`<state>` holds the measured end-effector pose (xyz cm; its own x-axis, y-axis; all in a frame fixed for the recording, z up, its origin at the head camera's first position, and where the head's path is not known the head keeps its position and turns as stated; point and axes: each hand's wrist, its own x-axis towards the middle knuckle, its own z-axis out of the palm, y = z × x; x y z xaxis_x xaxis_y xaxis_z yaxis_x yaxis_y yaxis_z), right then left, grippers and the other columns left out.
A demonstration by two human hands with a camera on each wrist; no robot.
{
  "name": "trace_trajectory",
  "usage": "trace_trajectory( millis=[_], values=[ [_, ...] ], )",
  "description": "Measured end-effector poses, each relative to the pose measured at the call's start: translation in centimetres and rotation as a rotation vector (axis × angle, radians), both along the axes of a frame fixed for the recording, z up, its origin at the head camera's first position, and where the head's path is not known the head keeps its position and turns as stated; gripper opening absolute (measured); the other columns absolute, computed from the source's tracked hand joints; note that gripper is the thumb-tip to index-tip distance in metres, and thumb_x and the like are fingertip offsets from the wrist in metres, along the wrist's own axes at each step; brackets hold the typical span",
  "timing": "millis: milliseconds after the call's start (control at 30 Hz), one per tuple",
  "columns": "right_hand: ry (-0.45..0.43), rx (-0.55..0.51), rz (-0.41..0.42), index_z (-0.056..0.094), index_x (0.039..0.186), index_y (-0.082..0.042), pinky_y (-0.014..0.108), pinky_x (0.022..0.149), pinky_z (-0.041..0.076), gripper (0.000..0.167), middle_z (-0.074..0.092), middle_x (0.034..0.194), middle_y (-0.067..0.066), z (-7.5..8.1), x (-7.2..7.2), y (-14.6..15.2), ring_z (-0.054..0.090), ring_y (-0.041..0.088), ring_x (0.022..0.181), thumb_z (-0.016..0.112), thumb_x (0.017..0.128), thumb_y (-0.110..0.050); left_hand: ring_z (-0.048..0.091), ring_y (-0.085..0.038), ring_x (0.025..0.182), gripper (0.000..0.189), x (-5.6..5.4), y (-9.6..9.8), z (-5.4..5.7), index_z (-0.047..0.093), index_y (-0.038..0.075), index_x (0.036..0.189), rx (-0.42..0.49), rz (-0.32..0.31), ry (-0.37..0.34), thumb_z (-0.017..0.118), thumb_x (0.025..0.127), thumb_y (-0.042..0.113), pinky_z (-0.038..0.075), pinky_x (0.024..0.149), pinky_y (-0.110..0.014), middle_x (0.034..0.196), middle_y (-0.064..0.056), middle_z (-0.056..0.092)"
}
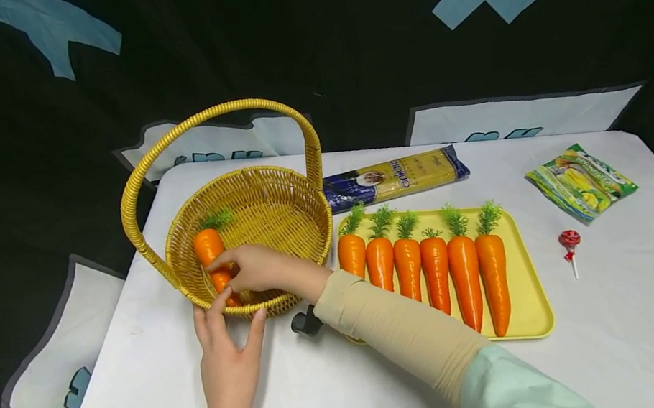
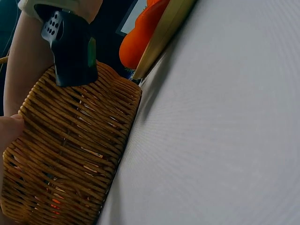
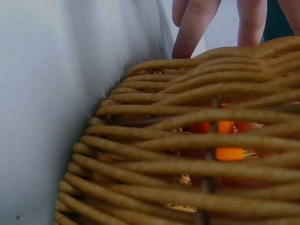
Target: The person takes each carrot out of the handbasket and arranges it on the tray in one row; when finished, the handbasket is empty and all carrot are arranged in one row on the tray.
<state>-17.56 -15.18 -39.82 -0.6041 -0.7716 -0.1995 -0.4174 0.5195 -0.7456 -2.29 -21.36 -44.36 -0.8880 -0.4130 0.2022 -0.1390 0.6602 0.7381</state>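
In the head view, an orange carrot point(image 1: 207, 245) with a green leafy top lies along the left inside of a yellow wicker basket point(image 1: 281, 190). My right hand point(image 1: 259, 268) reaches over the near rim and grips the carrot's lower part, its fingers partly covering it. Outside the near wall, my left hand point(image 1: 227, 356) has its fingers spread, fingertips right at the rim. The left wrist view shows a thumb point(image 2: 10, 129) against the wicker wall. Through the weave, the right wrist view gives a glimpse of orange, with straight fingers beyond the rim.
Right of the basket, a yellow tray point(image 1: 534, 299) bears several carrots, partly behind my right forearm. A blue-and-yellow pasta packet point(image 1: 401, 176) lies behind it. Farther right are a green packet point(image 1: 582, 182) and a red lollipop point(image 1: 569, 240). The basket's tall handle point(image 1: 225, 109) arches above it.
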Motion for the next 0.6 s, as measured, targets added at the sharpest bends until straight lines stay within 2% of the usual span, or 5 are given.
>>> trace_trajectory(
  millis=[267, 600],
  values=[
    [0.06, 0.058, 0.024, 0.059, 0.134, -0.022, 0.02, 0.078, 0.042, 0.046, 0.06, 0.129, -0.001, 0.52, 0.33, -0.48, 0.054, 0.009, 0.099, 0.067, 0.09, -0.011, 0.055, -0.057, 0.092, 0.059, -0.02, -0.02, 0.03, 0.037, 0.019, 0.14, -0.003, 0.006, 0.004, 0.066, 0.092, 0.037, 0.044, 0.065, -0.065, 0.151, -0.025, 0.018],
    [0.119, 0.115, 0.061, 0.062, 0.131, -0.025, 0.021, 0.083, 0.04, 0.041, 0.061, 0.127, -0.002, 0.19, 0.4, -1.08, 0.052, 0.007, 0.106, 0.065, 0.091, -0.013, 0.053, -0.055, 0.1, 0.061, -0.07, -0.01, 0.03, 0.035, 0.018, 0.142, -0.001, 0.0, -0.001, 0.066, 0.092, 0.037, 0.044, 0.066, -0.065, 0.152, -0.026, 0.015]
  ],
)
